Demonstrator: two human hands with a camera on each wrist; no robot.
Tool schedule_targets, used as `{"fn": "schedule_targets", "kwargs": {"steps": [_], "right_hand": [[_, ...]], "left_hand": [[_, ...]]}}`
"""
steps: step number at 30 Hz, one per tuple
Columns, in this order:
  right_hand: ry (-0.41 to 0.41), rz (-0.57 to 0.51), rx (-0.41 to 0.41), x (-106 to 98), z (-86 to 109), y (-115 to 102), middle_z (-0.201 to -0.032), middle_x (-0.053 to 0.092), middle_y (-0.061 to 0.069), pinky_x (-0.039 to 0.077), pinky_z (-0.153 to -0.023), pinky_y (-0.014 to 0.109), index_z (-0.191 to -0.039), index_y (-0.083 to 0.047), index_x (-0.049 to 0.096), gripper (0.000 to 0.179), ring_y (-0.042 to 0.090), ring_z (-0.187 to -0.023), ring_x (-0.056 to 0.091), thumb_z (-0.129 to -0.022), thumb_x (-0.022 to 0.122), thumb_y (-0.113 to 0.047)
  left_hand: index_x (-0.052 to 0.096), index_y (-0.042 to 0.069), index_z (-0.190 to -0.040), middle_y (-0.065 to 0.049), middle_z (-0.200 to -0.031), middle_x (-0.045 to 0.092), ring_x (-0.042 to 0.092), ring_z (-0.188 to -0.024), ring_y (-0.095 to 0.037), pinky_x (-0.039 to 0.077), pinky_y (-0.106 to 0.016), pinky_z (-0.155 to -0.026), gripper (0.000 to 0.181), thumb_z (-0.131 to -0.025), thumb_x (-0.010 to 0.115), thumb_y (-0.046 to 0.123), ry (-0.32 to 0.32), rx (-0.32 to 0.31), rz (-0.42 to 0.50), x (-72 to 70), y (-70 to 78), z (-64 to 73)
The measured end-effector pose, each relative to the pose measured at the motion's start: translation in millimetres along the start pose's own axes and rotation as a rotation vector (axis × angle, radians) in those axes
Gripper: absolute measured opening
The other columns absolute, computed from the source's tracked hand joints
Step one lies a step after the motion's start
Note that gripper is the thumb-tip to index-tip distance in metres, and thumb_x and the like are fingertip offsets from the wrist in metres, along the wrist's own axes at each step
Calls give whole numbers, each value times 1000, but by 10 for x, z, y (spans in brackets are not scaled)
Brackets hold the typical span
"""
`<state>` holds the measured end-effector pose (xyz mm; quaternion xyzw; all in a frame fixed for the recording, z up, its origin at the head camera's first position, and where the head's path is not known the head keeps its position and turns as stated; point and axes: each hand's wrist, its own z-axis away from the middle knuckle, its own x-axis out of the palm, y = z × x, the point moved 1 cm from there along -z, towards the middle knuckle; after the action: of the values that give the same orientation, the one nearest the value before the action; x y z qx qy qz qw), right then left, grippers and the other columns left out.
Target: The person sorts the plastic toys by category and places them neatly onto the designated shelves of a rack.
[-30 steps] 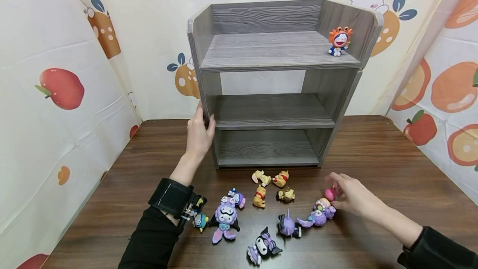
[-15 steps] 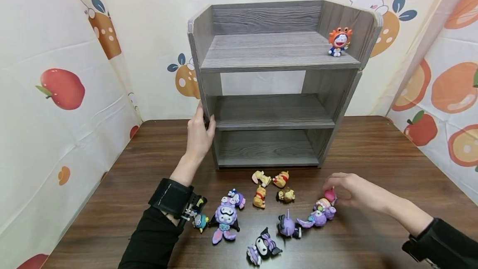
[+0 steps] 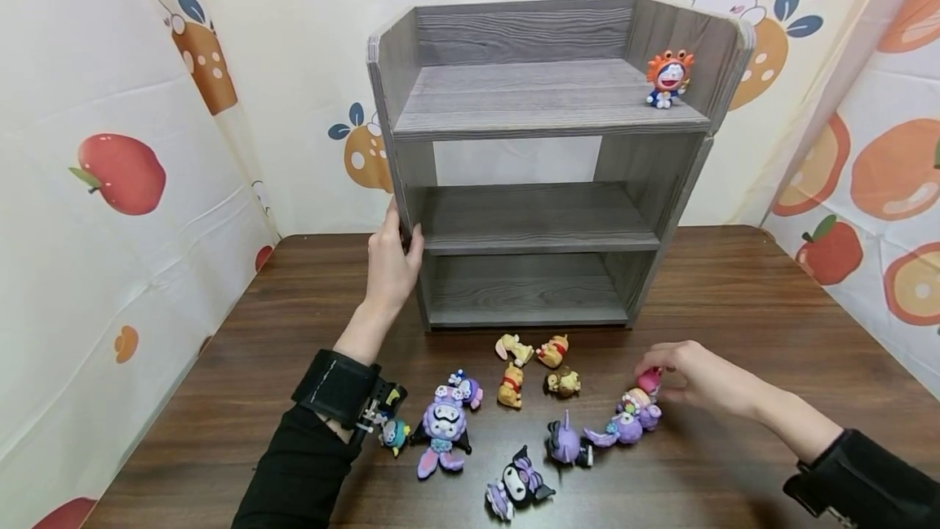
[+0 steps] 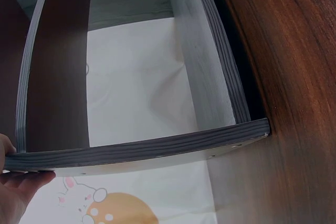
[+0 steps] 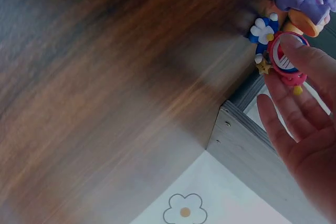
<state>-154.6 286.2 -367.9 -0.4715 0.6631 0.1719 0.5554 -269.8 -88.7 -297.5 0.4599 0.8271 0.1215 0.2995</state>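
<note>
My left hand (image 3: 392, 264) grips the left side panel of a grey wood-grain shelf unit (image 3: 539, 220); in the left wrist view its fingers (image 4: 23, 190) wrap the panel's edge. At the right, my right hand (image 3: 712, 382) pinches a small figurine with a pink hood (image 3: 649, 380). Seen from the right wrist, the thumb (image 5: 310, 61) covers part of its face, and its blue-and-white body (image 5: 261, 32) sticks out past the fingers. Purple figurines (image 3: 626, 424) lie right beside it on the brown table (image 3: 742, 300).
An orange-hooded figurine (image 3: 669, 82) stands at the right of the top shelf. Several yellow and brown figurines (image 3: 510, 387) lie before the unit. Nearer are a purple rabbit-eared figurine (image 3: 444, 431), a black-and-purple one (image 3: 520, 484) and a teal one (image 3: 394, 435). Printed cloth walls surround the table.
My right hand has shifted slightly over the pink-hooded figurine, which now stands more upright beside the purple ones. The left hand stays on the shelf unit.
</note>
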Motion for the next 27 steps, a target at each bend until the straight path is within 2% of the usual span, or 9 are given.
{"fn": "schedule_targets", "kwargs": {"steps": [6, 10, 18, 23, 27], "right_hand": [[56, -3, 125, -60, -26, -53, -81, 56, -10, 47, -60, 20, -88, -9, 61, 27, 3, -73, 53, -65, 72, 1], [136, 67, 187, -203, -110, -153, -80, 57, -11, 47, -59, 22, -88, -9, 62, 29, 2, -71, 54, -64, 73, 2], [261, 210, 188, -611, -376, -472, -80, 61, -6, 44, -61, 13, -90, -7, 64, 36, 2, -70, 55, -58, 77, 1], [298, 281, 151, -921, -564, -693, -83, 62, -4, 43, -63, 11, -94, -7, 64, 39, 4, -70, 56, -58, 77, 0], [303, 351, 152, -1182, -737, -880, -82, 62, -6, 42, -62, 11, -96, -9, 65, 39, 4, -69, 56, -59, 77, -4]], "left_hand": [[35, -8, -129, -25, -107, 55, 58, -92, -32, 50, -39, -68, 48, -84, 49, -6, -1, -5, 0, 0, -1, -2], [34, -7, -130, -25, -109, 55, 58, -93, -32, 49, -39, -69, 49, -84, 49, -5, -5, -10, 3, 0, 1, -1], [35, -6, -130, -26, -109, 55, 58, -91, -32, 50, -39, -67, 49, -84, 49, -5, 2, -13, 8, -4, 8, 8], [36, -7, -129, -26, -107, 56, 59, -89, -32, 50, -39, -66, 47, -84, 50, -5, 8, -12, 11, -3, -2, 6], [37, -7, -128, -25, -107, 56, 59, -88, -32, 50, -39, -65, 46, -84, 50, -5, 11, -8, 12, 5, -9, 3]]}}
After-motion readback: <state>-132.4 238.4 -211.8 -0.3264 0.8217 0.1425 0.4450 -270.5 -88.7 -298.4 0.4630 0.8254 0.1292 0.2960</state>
